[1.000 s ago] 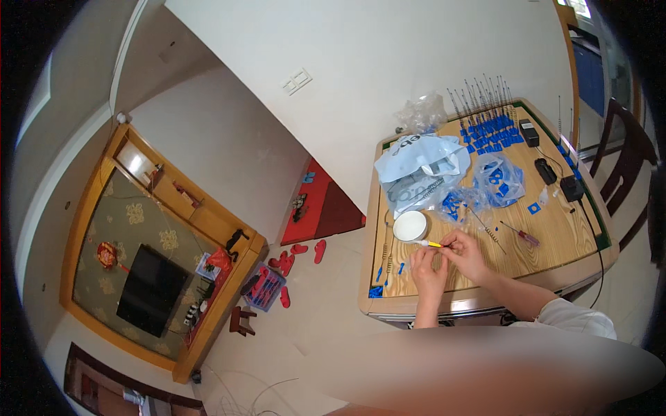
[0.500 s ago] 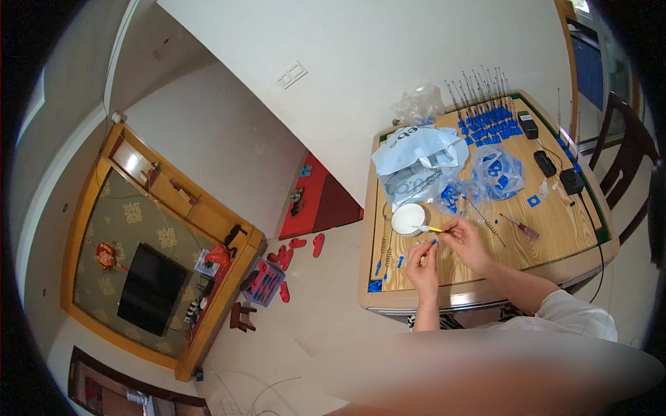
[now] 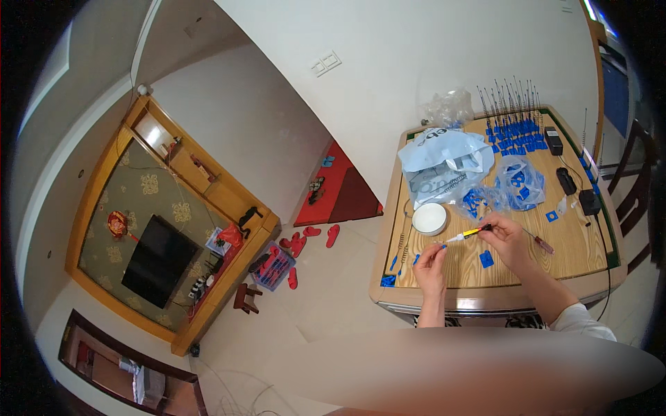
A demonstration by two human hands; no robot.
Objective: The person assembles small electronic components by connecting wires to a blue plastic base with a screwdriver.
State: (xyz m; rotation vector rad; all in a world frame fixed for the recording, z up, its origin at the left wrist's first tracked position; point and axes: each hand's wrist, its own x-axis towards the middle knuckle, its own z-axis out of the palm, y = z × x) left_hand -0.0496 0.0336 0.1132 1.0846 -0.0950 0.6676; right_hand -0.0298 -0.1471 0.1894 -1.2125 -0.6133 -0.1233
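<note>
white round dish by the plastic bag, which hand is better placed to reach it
Left, probably: the left hand hovers just below the white round dish, pinching only a small blue piece; the right hand grips the yellow-handled tool.

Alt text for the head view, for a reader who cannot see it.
Over a wooden table, a person's right hand holds a yellow-handled tool toward a small blue part pinched in the left hand. A white round dish, plastic bags and more blue parts lie behind.

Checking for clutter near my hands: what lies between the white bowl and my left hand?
In the head view, only bare wooden table lies between the white bowl and the left hand.
</note>
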